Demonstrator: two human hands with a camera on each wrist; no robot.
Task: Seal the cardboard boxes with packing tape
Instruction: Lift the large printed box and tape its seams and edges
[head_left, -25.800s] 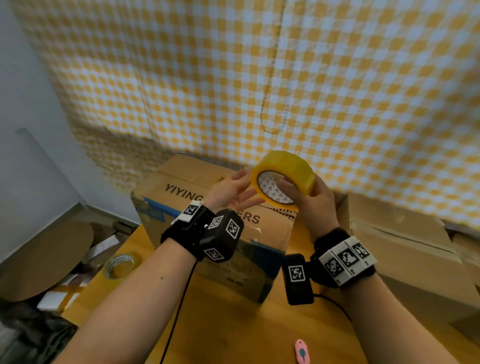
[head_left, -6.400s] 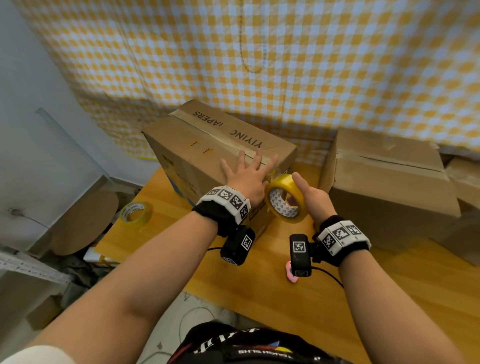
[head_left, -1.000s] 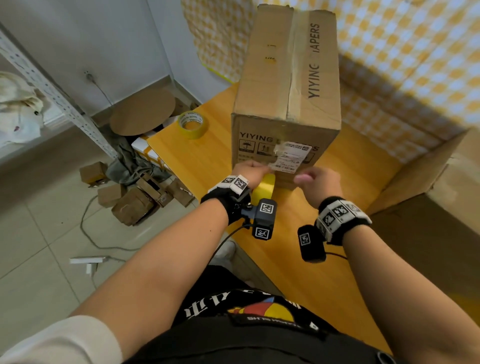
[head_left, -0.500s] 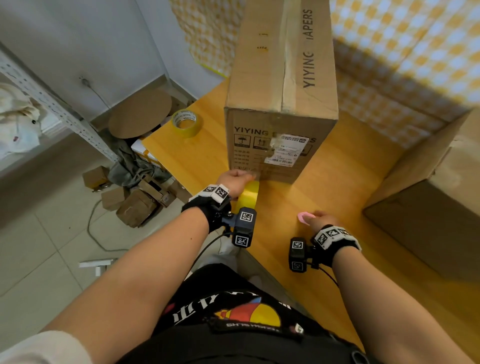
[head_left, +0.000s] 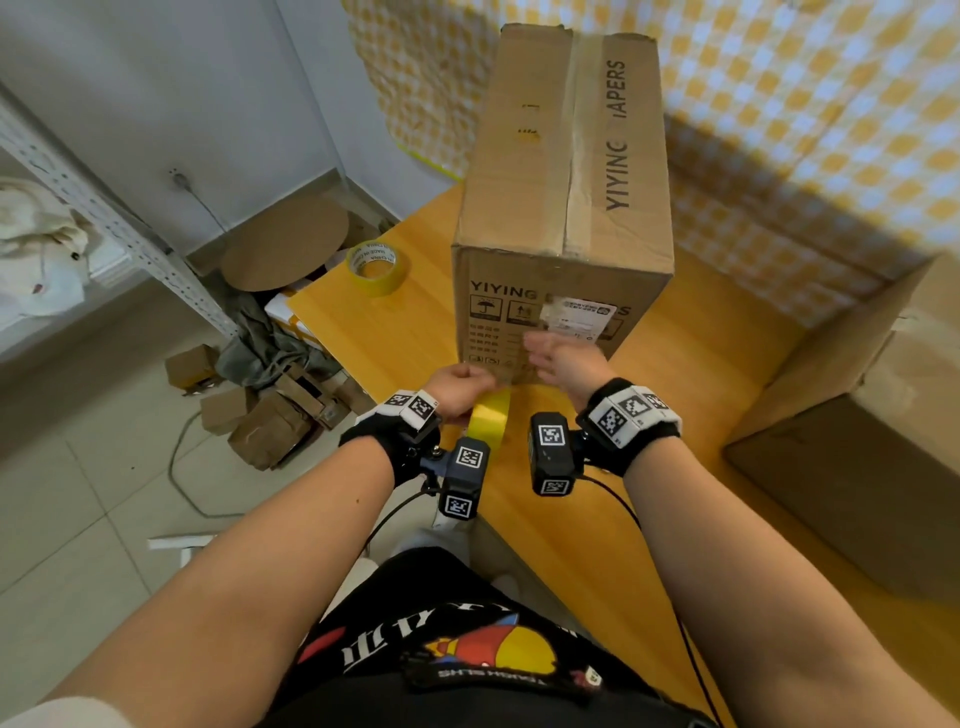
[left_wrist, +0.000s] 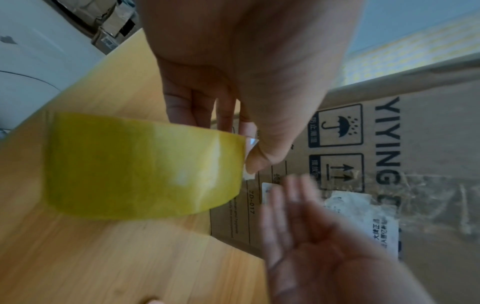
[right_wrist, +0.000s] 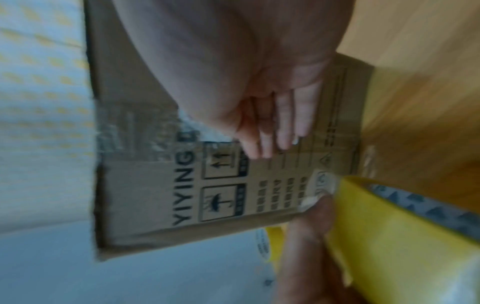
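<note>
- A second yellow tape roll (head_left: 377, 267) lies on the yellow wooden table (head_left: 691, 374), far left.
- Left hand (head_left: 460, 387) grips the yellow packing tape roll (head_left: 490, 423) at the tall brown cardboard box (head_left: 563, 208)'s foot.
- Right hand (head_left: 563, 358), fingers straight and empty, sits at the box's near face.

yellow tape roll (head_left: 489, 419), brown box (head_left: 563, 171)
</note>
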